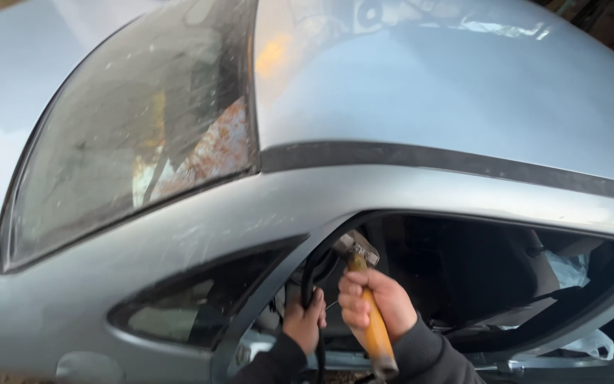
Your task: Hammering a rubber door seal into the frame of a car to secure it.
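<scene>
Head view of a pale silver-blue car body point(428, 107) lying across the frame, its dusty windscreen point(136, 135) in the upper left and the open side-window frame point(492, 220) at lower right. At lower centre the right hand point(378, 306) is closed round the yellow wooden handle of a steel-headed hammer point(367, 302); the head point(355, 247) sits at the front corner of the window opening, just beside the painted pillar point(264, 299). The left hand point(303, 323) is closed on a black rubber sealing strip point(309, 274), which loops up along the edge of the opening and hangs down below the fist. Both wrists wear dark sleeves.

Judged from this pose, the work goes best with short, controlled taps rather than full swings, the hammer head kept square to the metal lip and off the painted face. The left hand would do well to hold the strip taut and clear of the striking point, fingers below the hammer's line.

Packages, labels and signs: none can be made out. A crumpled clear plastic sheet point(570, 270) lies inside the cabin at right, and a black trim band point(463, 162) crosses the body at mid-frame.
</scene>
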